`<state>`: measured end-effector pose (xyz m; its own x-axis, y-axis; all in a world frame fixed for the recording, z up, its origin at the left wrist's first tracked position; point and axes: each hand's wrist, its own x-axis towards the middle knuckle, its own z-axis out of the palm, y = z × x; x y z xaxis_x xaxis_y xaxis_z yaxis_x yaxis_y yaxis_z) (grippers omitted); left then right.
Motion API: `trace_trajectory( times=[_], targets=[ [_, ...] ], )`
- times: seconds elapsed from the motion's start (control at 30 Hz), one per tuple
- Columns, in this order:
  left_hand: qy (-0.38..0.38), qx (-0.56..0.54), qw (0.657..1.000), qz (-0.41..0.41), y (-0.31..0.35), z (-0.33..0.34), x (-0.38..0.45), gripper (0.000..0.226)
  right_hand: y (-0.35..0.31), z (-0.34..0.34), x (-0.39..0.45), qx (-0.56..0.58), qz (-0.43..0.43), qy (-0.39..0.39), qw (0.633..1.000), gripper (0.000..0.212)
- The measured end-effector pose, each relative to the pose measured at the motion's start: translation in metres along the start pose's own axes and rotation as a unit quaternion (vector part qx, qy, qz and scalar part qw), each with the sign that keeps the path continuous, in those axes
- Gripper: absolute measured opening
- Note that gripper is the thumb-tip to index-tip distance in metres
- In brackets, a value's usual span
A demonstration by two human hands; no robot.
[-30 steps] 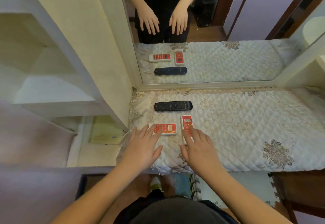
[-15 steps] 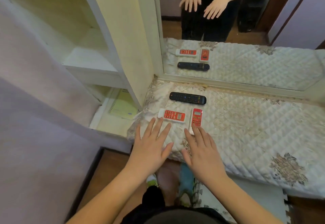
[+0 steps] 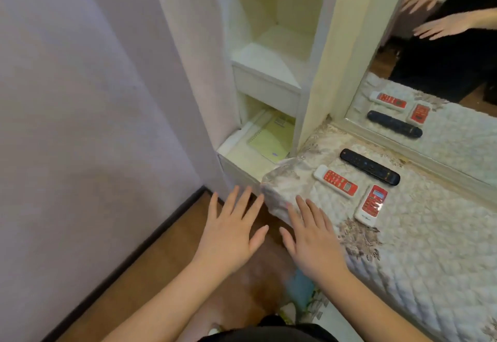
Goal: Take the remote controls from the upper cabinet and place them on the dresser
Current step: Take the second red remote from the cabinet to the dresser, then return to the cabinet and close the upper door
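Three remote controls lie on the dresser's quilted white cover (image 3: 430,247): a long black remote (image 3: 369,166) nearest the mirror, a white-and-red remote (image 3: 336,181) in front of it, and a second white-and-red remote (image 3: 371,204) to its right. My left hand (image 3: 228,231) hovers flat with fingers spread over the wooden floor, left of the dresser corner. My right hand (image 3: 312,237) is spread over the dresser's front corner, short of the remotes. Both hands hold nothing. The cabinet shelves (image 3: 269,59) to the left show no remotes.
A yellow-green notebook (image 3: 271,140) lies in the lowest cabinet compartment. A mirror (image 3: 443,78) behind the dresser reflects the remotes and both hands. A lilac wall (image 3: 80,99) fills the left side, with a dark skirting board along the brown floor (image 3: 150,282).
Both hands have drawn back off the remotes and shifted left; the left one is now off the dresser, over the floor. The view has turned left towards the wall. The remotes stay put.
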<state>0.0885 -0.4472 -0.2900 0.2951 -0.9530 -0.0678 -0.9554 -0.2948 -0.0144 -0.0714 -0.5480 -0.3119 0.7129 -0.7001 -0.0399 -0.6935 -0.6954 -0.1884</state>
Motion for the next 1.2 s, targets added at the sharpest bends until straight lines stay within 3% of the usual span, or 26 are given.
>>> trace_trajectory(
  times=[0.17,0.27,0.6,0.87,1.03,1.2],
  targets=[
    [-0.006,-0.016,0.996,-0.088,-0.055,0.009,-0.063,0.060,-0.071,0.006,0.009,-0.018,-0.081,-0.013,0.996,0.062],
    [-0.002,-0.036,0.989,-0.144,-0.090,0.012,-0.104,0.062,-0.123,0.020,0.009,-0.032,-0.144,-0.062,0.987,0.068],
    [0.002,-0.045,0.931,-0.361,-0.200,0.005,-0.254,0.066,-0.307,0.041,-0.007,-0.021,-0.318,-0.054,0.946,0.059],
    [0.027,-0.060,0.860,-0.507,-0.236,0.003,-0.357,0.066,-0.419,0.051,-0.031,-0.031,-0.458,-0.065,0.886,0.052],
    [0.072,-0.064,0.805,-0.585,-0.240,0.001,-0.413,0.059,-0.480,0.053,-0.042,-0.028,-0.551,-0.070,0.831,0.046],
    [0.064,-0.062,0.740,-0.667,-0.241,0.001,-0.446,0.064,-0.531,0.056,-0.056,-0.014,-0.636,-0.084,0.767,0.044]
  ],
)
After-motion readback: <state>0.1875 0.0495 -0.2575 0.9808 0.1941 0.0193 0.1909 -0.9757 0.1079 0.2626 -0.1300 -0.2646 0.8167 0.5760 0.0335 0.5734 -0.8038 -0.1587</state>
